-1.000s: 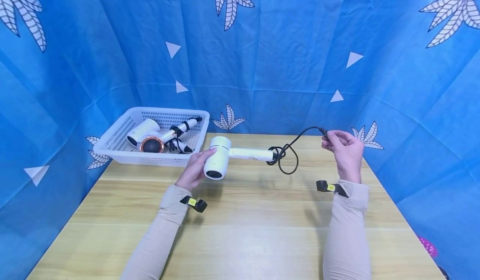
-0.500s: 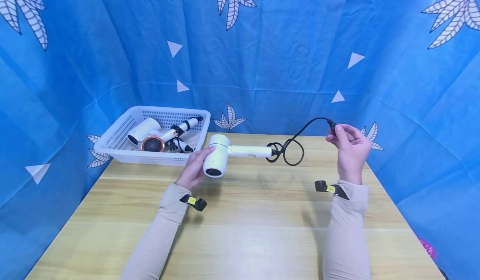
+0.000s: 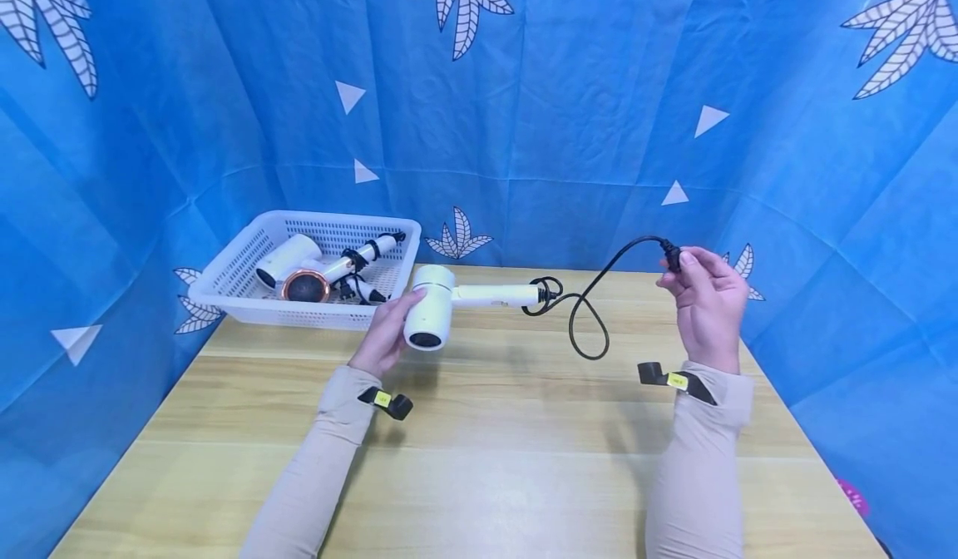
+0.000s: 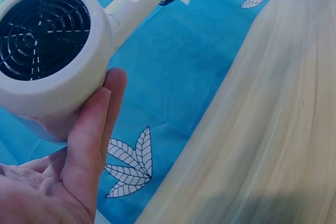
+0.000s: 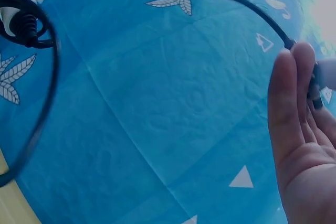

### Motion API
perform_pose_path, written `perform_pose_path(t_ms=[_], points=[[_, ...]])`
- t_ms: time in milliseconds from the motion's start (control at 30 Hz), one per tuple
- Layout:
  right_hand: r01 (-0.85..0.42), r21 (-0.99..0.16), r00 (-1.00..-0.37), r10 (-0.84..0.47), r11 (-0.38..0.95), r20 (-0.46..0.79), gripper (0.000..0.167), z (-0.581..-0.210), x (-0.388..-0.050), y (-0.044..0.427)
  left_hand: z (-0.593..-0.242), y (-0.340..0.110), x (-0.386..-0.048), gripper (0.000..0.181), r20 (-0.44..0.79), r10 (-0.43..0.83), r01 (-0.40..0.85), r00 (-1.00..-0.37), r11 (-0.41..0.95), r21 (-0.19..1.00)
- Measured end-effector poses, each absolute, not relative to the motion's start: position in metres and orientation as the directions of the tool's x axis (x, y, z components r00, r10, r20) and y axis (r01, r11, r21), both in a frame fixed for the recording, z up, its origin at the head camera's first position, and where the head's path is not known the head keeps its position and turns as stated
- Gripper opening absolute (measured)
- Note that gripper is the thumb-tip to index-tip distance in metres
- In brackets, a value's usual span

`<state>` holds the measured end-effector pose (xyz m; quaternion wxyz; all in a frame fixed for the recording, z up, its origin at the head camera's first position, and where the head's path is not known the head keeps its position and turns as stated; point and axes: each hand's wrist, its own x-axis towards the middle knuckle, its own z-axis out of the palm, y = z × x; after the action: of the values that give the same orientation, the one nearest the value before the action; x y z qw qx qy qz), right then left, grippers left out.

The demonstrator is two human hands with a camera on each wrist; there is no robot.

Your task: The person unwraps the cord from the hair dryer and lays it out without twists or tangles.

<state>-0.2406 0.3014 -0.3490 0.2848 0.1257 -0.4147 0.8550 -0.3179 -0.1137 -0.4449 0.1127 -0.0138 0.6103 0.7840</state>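
Observation:
A white hair dryer (image 3: pixel 430 309) is held by its barrel in my left hand (image 3: pixel 385 336), its handle pointing right above the table. In the left wrist view my fingers (image 4: pixel 86 140) lie against the barrel (image 4: pixel 58 98), below the dark round grille (image 4: pixel 44 35). My right hand (image 3: pixel 711 305) pinches the black plug (image 3: pixel 672 255) between thumb and fingers. The black cord (image 3: pixel 608 272) hangs in a loop from the plug to the handle's end, where some turns are still coiled. In the right wrist view the fingers (image 5: pixel 286 103) partly hide the plug.
A white perforated basket (image 3: pixel 299 314) at the table's back left holds more hair dryers (image 3: pixel 288 259), one with a copper-coloured ring (image 3: pixel 307 286). The wooden table (image 3: pixel 486 426) reaches to the blue patterned curtain (image 3: pixel 584 110) behind and at both sides.
My right hand has moved right and slightly up with the plug. The cord's coil at the handle has loosened, and its hanging loop has changed shape. The dryer has shifted very slightly.

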Motion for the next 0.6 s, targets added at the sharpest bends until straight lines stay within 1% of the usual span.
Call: perform_pose_path(t_ms=[100, 200, 333, 433, 600], points=[[-0.562, -0.651, -0.826, 0.303, -0.511, 0.476, 0.010, -0.350, -0.239, 0.303, -0.445, -0.114, -0.317, 0.054, -0.161, 0.160, -0.197, -0.974, -0.245, 0.949], [-0.529, -0.673, -0.840, 0.203, -0.517, 0.503, 0.012, -0.351, -0.239, 0.305, -0.445, -0.114, -0.318, 0.055, -0.159, 0.164, -0.197, -0.974, -0.252, 0.947], [-0.491, -0.721, -0.849, 0.084, -0.489, 0.521, 0.017, -0.355, -0.239, 0.306, -0.445, -0.115, -0.318, 0.055, -0.164, 0.164, -0.202, -0.973, -0.252, 0.946], [-0.469, -0.764, -0.857, 0.021, -0.443, 0.514, 0.018, -0.358, -0.240, 0.306, -0.444, -0.115, -0.318, 0.057, -0.168, 0.163, -0.205, -0.972, -0.252, 0.946], [-0.418, -0.847, -0.889, -0.041, -0.328, 0.455, 0.018, -0.364, -0.241, 0.308, -0.442, -0.115, -0.317, 0.058, -0.166, 0.165, -0.204, -0.972, -0.253, 0.946]])
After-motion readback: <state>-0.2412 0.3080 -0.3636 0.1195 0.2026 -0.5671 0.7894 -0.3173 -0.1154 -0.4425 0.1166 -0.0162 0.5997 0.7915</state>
